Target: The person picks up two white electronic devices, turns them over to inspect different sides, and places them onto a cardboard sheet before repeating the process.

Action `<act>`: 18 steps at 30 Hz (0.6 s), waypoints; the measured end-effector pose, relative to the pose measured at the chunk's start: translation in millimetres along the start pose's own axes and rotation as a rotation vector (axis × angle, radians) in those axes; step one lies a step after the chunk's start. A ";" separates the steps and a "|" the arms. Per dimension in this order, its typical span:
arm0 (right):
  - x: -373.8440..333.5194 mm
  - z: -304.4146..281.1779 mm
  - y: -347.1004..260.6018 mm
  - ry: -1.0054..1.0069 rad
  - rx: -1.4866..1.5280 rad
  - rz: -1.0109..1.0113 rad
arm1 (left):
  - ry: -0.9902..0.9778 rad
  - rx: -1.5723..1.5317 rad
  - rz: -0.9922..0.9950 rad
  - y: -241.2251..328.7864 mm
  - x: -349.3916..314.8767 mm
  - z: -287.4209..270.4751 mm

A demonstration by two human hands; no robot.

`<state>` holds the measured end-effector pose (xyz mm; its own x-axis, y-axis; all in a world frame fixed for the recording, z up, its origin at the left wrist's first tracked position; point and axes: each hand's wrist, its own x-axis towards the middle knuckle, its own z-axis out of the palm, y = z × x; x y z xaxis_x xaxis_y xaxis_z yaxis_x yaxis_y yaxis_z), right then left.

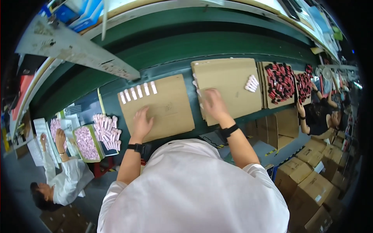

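Observation:
My left hand [142, 123] is over the lower part of a flat cardboard sheet [175, 110], its fingers apart and holding nothing I can see. Along that sheet's far left edge stands a row of several small pale pink tubes with white ends [133, 93]. My right hand [213, 103] is at the left edge of a second cardboard stack [229, 77], thumb and fingers apart. Beside its fingertips, several small whitish pieces [195, 82] peek out along that edge. A cluster of pale pink tubes [251, 83] lies on this stack's right side.
Left of me are a heap of pink tubes [107, 130], a bin of small pink pieces [87, 143] and a co-worker [72, 174]. Red-and-black pieces [279, 83] cover cardboard at right, near another person [320, 116]. A metal post [81, 50] slants over the green conveyor [163, 46]. Cartons [311, 186] stand lower right.

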<state>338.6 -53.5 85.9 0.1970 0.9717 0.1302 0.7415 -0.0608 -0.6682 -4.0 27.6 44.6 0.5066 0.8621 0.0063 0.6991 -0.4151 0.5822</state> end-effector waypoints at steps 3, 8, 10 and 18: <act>-30.8 -46.3 73.7 0.199 -0.154 0.176 | -0.057 -0.061 -0.046 3.5 -4.5 -1.9; -38.8 -111.7 134.5 0.312 -0.490 0.374 | 0.014 -0.086 -0.094 14.0 -3.8 -3.4; -35.7 -118.5 151.7 0.292 -0.492 0.366 | -0.010 -0.077 -0.123 20.2 -5.9 -2.6; -28.8 -130.4 195.3 0.102 -0.484 0.200 | -0.202 -0.064 -0.223 42.7 -22.5 16.4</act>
<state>561.4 -123.0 47.2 0.4079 0.9048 0.1218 0.8897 -0.3640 -0.2758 22.7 -14.3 55.9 0.4387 0.8522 -0.2851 0.7743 -0.1975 0.6012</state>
